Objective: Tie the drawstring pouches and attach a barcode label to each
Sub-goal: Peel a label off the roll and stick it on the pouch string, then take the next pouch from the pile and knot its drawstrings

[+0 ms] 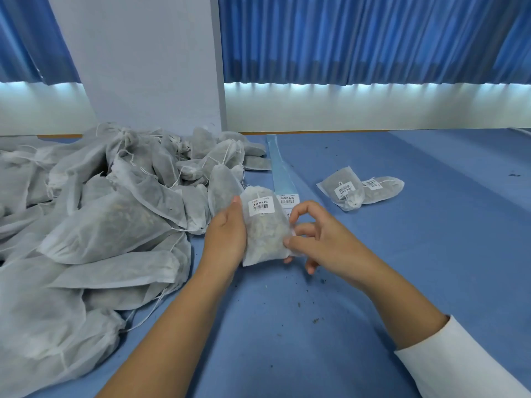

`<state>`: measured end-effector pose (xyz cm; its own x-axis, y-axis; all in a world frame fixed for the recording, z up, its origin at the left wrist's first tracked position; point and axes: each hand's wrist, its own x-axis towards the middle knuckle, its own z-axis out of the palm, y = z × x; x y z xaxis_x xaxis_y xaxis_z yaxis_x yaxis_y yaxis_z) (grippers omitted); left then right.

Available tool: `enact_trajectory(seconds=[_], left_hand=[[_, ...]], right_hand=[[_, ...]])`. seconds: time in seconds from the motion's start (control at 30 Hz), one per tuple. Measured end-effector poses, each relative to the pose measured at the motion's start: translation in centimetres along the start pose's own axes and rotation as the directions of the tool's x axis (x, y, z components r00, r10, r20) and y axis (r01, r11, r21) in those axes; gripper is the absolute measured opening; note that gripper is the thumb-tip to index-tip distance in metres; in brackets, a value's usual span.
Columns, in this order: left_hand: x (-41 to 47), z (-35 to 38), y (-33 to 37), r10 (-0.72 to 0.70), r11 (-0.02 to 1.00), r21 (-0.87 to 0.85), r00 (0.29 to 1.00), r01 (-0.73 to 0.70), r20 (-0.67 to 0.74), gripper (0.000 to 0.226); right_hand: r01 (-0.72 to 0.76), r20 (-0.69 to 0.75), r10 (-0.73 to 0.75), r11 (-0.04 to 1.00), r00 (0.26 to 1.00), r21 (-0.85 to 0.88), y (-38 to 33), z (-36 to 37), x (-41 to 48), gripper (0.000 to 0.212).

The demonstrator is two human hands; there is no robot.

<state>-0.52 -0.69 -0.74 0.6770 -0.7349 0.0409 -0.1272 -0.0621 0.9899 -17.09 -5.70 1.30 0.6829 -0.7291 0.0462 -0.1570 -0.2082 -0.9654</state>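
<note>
The left hand (227, 234) has its grip closed round the left side of a filled white pouch (265, 234), held upright just above the desk (402, 254) in the near middle. The thumb lies on the front and the other fingers are hidden behind the fabric. A barcode label (261, 207) sits on the pouch's upper face.

The right hand (319, 239) closes its grip in a pinch on the pouch's right edge. What sits between the fingertips is small and pale, possibly the drawstring.

A label strip (283, 173) runs away behind the pouch, its near end partly covered. To the left lies a pile of pouches (100, 225), cut off by the frame edge. Two labelled pouches (342, 191) lie overlapping at the far right. The print on the labels is too small to read. Dark crumbs (316, 320) dot the near desk.
</note>
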Motion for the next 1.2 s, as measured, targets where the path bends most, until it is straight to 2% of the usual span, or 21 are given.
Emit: enact_trajectory(seconds=[0.07, 0.13, 0.23, 0.27, 0.37, 0.57, 0.67, 0.73, 0.83, 0.97, 1.2], left_hand=[[0.1, -0.2, 0.1, -0.019, 0.999, -0.036, 1.0, 0.019, -0.003, 0.053], [0.3, -0.5, 0.1, 0.018, 0.998, -0.06, 0.999, -0.021, -0.048, 0.05], [0.9, -1.4, -0.2, 0.17, 0.974, 0.17, 0.977, -0.148, -0.129, 0.038], [1.1, -1.7, -0.4, 0.216, 0.949, 0.26, 0.968, -0.177, -0.131, 0.033], [1.8, -2.2, -1.1, 0.27, 0.871, 0.443, 0.96, -0.213, -0.071, 0.017], [2.0, -1.5, -1.8, 0.276, 0.728, 0.605, 0.946, -0.322, 0.172, 0.038], [2.4, -1.1, -2.2, 0.196, 0.664, 0.674, 0.945, -0.325, 0.263, 0.042], [2.6, -1.0, -2.4, 0.145, 0.649, 0.7, 0.951, -0.299, 0.272, 0.038], [3.0, -1.0, -2.5, 0.111, 0.686, 0.687, 0.967, -0.241, 0.229, 0.038], [3.7, -1.1, -2.7, 0.008, 0.561, 0.816, 0.987, -0.14, 0.163, 0.054], [4.0, -1.2, -3.0, 0.072, 0.732, 0.671, 0.993, -0.118, 0.096, 0.043]], right_hand=[[0.019, -0.054, -0.019, 1.0, 0.998, 0.0, 0.1, -0.1, 0.1, 0.014], [0.06, -0.188, -0.047, 0.996, 0.981, 0.067, 0.2, -0.4, 0.4, 0.014], [0.231, -0.531, -0.044, 0.929, 0.846, 0.291, 0.3, -1.7, 1.0, 0.017], [0.273, -0.582, -0.015, 0.893, 0.813, 0.359, 0.4, -2.2, 1.1, 0.018], [0.231, -0.543, 0.092, 0.837, 0.835, 0.497, 0.8, -2.7, 1.3, 0.023], [0.013, -0.473, 0.17, 0.933, 0.865, 0.36, 1.4, -1.7, 1.4, 0.023], [-0.033, -0.453, 0.184, 0.947, 0.872, 0.321, 1.3, -1.6, 1.3, 0.022], [-0.047, -0.449, 0.177, 0.957, 0.876, 0.286, 1.3, -1.4, 1.3, 0.023], [-0.073, -0.438, 0.172, 0.969, 0.882, 0.234, 1.4, -1.3, 1.3, 0.024], [-0.106, -0.425, 0.186, 0.973, 0.886, 0.206, 1.4, -1.2, 1.3, 0.026], [-0.107, -0.422, 0.163, 0.983, 0.892, 0.152, 1.3, -1.0, 1.2, 0.028]])
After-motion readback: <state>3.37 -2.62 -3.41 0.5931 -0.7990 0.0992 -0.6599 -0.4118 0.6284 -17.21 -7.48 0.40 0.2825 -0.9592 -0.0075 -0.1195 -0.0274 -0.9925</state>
